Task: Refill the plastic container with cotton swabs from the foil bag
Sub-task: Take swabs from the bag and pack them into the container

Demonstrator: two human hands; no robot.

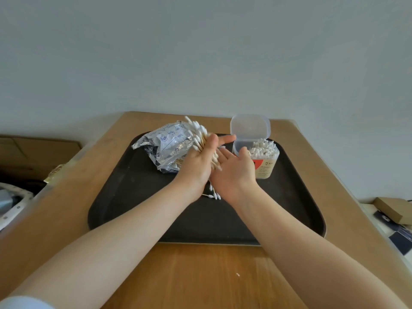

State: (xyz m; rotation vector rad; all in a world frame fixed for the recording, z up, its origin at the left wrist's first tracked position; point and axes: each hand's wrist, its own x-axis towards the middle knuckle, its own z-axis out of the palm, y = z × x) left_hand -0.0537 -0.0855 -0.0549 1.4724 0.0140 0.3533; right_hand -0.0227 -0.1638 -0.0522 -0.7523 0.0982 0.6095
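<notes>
While the left hand (200, 162) grips a bundle of swabs (200, 136) at centre frame, the right hand (234, 168) lies spread, palm against the bundle's lower end. Behind, the bag (166, 148) sits crumpled on the tray (138, 197). Right of centre, the open container (263, 159) stands part-filled. Loose swabs (213, 194) lie below the wrists.

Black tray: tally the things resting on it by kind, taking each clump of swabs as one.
Foil bag: 1
Plastic container, lid open: 1
Loose swab clump lying on tray: 1
Total: 3
The bundle in the left hand is not counted.
</notes>
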